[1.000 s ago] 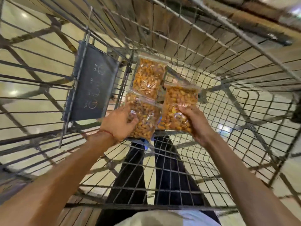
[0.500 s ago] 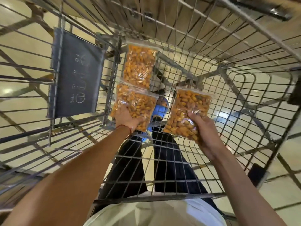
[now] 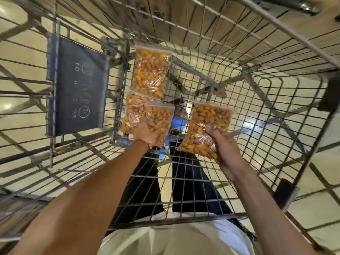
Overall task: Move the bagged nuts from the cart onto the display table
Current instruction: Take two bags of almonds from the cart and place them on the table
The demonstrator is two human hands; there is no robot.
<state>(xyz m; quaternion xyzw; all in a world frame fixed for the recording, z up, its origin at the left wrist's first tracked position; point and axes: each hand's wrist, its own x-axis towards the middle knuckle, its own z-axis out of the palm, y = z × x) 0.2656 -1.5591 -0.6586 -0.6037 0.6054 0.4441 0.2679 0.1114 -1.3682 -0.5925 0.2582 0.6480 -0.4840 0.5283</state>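
Hands both loaded: left hand (image 3: 147,134) clamps the lower edge of a nut bag (image 3: 147,120), maybe two overlapped, can't tell; right hand (image 3: 225,151) grips the bottom of another nut bag (image 3: 207,129), lifted clear of the mesh. Third bag (image 3: 150,73) lies flat on the cart (image 3: 276,100) floor just beyond the left-hand bag, long axis running away from the person, so left hand is nearer. Cart holds nothing else besides a dark panel (image 3: 77,87) on its side. Display table not in view
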